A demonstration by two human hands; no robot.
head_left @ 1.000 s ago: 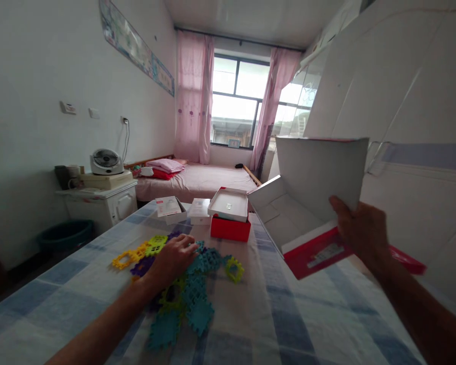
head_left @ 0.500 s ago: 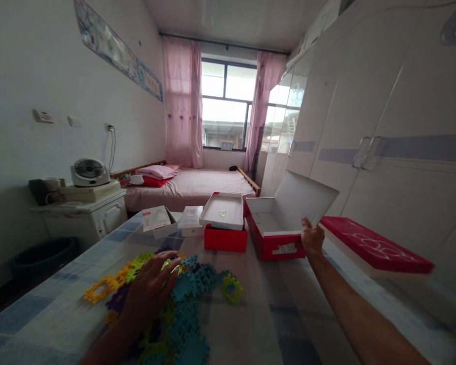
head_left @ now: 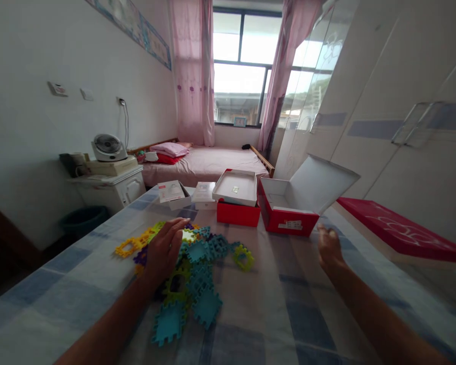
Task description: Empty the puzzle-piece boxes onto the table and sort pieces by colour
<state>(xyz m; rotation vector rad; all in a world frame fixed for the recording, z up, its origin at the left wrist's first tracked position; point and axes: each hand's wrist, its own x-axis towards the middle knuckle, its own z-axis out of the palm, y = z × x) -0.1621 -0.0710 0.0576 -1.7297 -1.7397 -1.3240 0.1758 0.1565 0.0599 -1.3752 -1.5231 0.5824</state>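
Observation:
Teal, yellow, lime and purple plastic interlocking gear-edged pieces (head_left: 203,304) lie spread on the left half of the table. My left hand (head_left: 166,248) rests over this pile, its fingers stretched out and not gripping. A red box (head_left: 289,223) with a white inside stands at centre right, its white flap lid (head_left: 321,185) tilted up to the right. Just beside the box's front right corner is my right hand (head_left: 330,248), fingers loosely bent and apart, holding nothing that I can see.
Left of the open box stands another red box (head_left: 237,213) with a white tray-like lid on top. Two small white boxes (head_left: 175,195) sit farther left. A large crimson box lid (head_left: 406,228) lies at the right edge. Behind are a bed (head_left: 220,157) and a wardrobe.
My right hand has come away from the flap lid and sits slightly lower, beside the box. My left hand stays over the plastic pieces. The view has tilted down.

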